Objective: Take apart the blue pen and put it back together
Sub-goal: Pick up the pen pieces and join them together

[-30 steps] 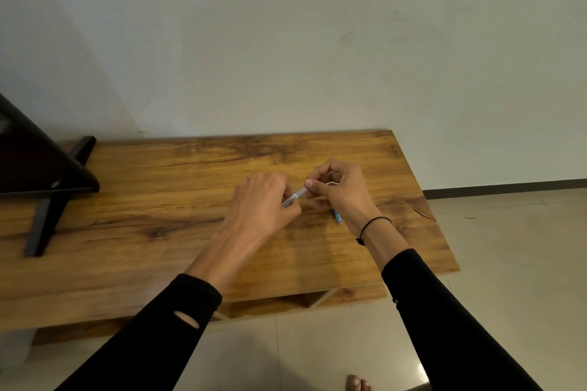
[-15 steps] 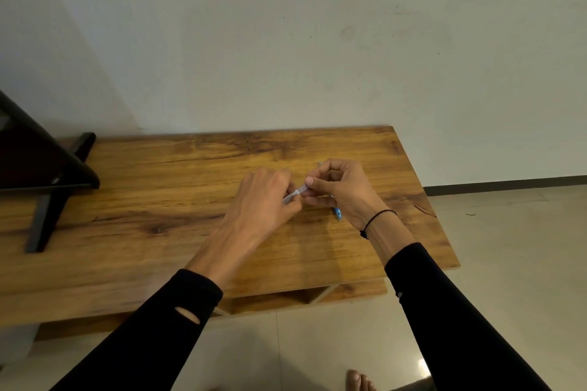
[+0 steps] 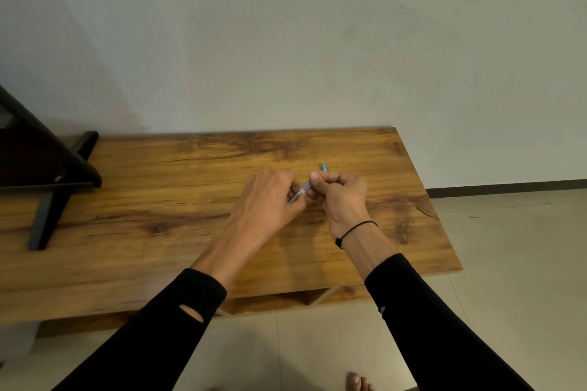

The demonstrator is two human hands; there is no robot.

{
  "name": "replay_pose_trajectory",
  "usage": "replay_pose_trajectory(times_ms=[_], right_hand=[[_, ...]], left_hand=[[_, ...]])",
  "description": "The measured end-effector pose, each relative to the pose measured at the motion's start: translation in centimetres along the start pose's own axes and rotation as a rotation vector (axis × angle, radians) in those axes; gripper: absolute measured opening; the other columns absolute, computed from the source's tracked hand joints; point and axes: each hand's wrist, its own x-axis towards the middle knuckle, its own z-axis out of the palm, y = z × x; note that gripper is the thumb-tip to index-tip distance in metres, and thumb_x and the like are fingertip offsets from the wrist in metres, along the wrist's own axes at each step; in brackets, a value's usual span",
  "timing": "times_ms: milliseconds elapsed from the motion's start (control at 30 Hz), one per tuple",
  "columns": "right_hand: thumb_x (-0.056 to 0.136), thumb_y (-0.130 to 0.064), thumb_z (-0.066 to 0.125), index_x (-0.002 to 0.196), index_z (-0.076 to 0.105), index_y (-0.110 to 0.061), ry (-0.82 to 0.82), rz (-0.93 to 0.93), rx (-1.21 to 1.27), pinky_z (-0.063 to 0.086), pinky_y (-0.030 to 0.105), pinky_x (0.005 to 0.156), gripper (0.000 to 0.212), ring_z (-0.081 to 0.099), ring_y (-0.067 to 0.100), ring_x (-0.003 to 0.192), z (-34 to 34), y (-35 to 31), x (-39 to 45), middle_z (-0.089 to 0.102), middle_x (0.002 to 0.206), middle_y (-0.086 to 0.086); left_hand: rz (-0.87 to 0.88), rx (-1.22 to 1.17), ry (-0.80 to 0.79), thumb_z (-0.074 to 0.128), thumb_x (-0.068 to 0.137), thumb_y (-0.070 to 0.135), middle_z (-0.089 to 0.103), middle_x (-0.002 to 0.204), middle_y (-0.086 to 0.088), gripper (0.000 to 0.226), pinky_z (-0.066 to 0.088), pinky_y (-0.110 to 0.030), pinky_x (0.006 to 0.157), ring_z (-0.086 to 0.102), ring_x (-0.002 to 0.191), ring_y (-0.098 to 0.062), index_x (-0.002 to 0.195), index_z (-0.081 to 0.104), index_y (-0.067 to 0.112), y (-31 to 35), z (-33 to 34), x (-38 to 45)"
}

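Note:
Both my hands meet above the middle of the wooden table (image 3: 190, 257). My left hand (image 3: 270, 197) and my right hand (image 3: 341, 195) each pinch one end of the pale, clear pen barrel (image 3: 303, 192), which spans the small gap between them. A blue pen piece (image 3: 324, 166) pokes out beyond the fingers of my right hand, pointing away from me. The fingers hide most of the pen, so I cannot tell how its pieces join.
A dark stand with angled black legs (image 3: 47, 187) sits on the table's left end. A plain wall rises behind the table. Tiled floor (image 3: 508, 263) lies to the right and in front, with a bare toe (image 3: 357, 382) at the bottom edge.
My right hand has turned: the blue piece that stuck out below it toward me now sticks out above it, away from me. Both hands keep their hold on the barrel.

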Motion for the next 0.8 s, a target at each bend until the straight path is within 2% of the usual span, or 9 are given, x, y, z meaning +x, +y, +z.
replay_pose_trajectory(times_ms=[133, 233, 300, 433, 533, 633, 733, 800], right_hand=[[0.09, 0.006, 0.078, 0.086, 0.07, -0.001, 0.039, -0.02, 0.022, 0.065, 0.027, 0.071, 0.01, 0.071, 0.019, 0.063, 0.6, 0.4, -0.2, 0.074, 0.071, 0.009], [0.09, 0.007, 0.077, 0.094, 0.07, 0.006, -0.056, 0.026, 0.022, 0.065, 0.032, 0.078, 0.008, 0.074, 0.025, 0.072, 0.6, 0.0, -0.2, 0.074, 0.084, 0.02], [0.09, 0.008, 0.077, 0.101, 0.07, 0.011, -0.104, 0.053, 0.016, 0.065, 0.031, 0.078, 0.014, 0.075, 0.026, 0.077, 0.3, -0.3, 0.0, 0.073, 0.091, 0.023], [0.089, 0.005, 0.079, 0.098, 0.07, -0.001, -0.129, 0.017, -0.138, 0.062, 0.031, 0.073, 0.014, 0.075, 0.019, 0.071, 0.4, -0.2, -0.5, 0.073, 0.091, 0.016], [0.089, 0.002, 0.08, 0.097, 0.07, -0.005, -0.103, -0.102, -0.251, 0.058, 0.026, 0.064, 0.015, 0.072, 0.018, 0.07, 0.9, -0.1, -0.9, 0.071, 0.087, 0.014], [0.09, 0.001, 0.079, 0.098, 0.076, -0.008, -0.067, -0.276, -0.45, 0.064, 0.031, 0.071, 0.012, 0.075, 0.019, 0.079, 1.1, -0.4, -0.8, 0.077, 0.089, 0.01], [0.093, 0.0, 0.072, 0.102, 0.078, -0.014, -0.071, -0.388, -0.65, 0.056, 0.012, 0.064, 0.018, 0.076, 0.011, 0.083, 1.1, -0.4, -0.9, 0.078, 0.094, 0.0], [0.094, -0.001, 0.07, 0.105, 0.075, -0.015, -0.041, -0.441, -0.723, 0.048, 0.006, 0.06, 0.019, 0.072, 0.007, 0.084, 1.0, -0.4, -0.8, 0.075, 0.101, -0.002]], left_hand=[[-0.025, -0.016, 0.009, 0.078, 0.089, 0.027, 0.08, 0.08, 0.003, 0.01, 0.065, -0.042, 0.074, 0.076, 0.075, -0.017, 0.089, 0.079, 0.017, -0.2, 0.1, 0.1], [-0.051, -0.03, 0.031, 0.078, 0.089, 0.03, 0.08, 0.079, 0.0, 0.014, 0.064, -0.044, 0.073, 0.076, 0.075, -0.02, 0.088, 0.08, 0.016, -0.5, -0.1, 0.0], [-0.062, -0.044, 0.038, 0.078, 0.088, 0.031, 0.081, 0.079, -0.002, 0.017, 0.064, -0.043, 0.074, 0.077, 0.076, -0.022, 0.088, 0.08, 0.014, -0.5, -0.2, -0.1], [-0.109, -0.077, 0.047, 0.079, 0.086, 0.028, 0.082, 0.08, -0.003, 0.013, 0.063, -0.042, 0.074, 0.078, 0.078, -0.024, 0.09, 0.081, 0.016, -0.6, 0.1, 0.0], [-0.181, -0.129, 0.075, 0.081, 0.083, 0.028, 0.081, 0.071, 0.005, 0.01, 0.062, -0.034, 0.073, 0.079, 0.074, -0.014, 0.091, 0.079, 0.023, -0.6, 0.5, 0.4], [-0.276, -0.267, 0.05, 0.085, 0.086, 0.032, 0.077, 0.059, 0.013, 0.017, 0.059, -0.026, 0.072, 0.075, 0.066, 0.003, 0.1, 0.076, 0.03, -1.2, 1.3, 0.5], [-0.374, -0.496, 0.013, 0.089, 0.088, 0.029, 0.079, 0.061, 0.009, 0.041, 0.066, -0.034, 0.072, 0.079, 0.063, -0.003, 0.126, 0.072, 0.031, -1.9, 2.3, 0.4], [-0.421, -0.52, 0.011, 0.087, 0.089, 0.029, 0.08, 0.065, 0.006, 0.044, 0.069, -0.033, 0.068, 0.079, 0.063, -0.002, 0.131, 0.072, 0.027, -2.0, 3.2, 0.5]])
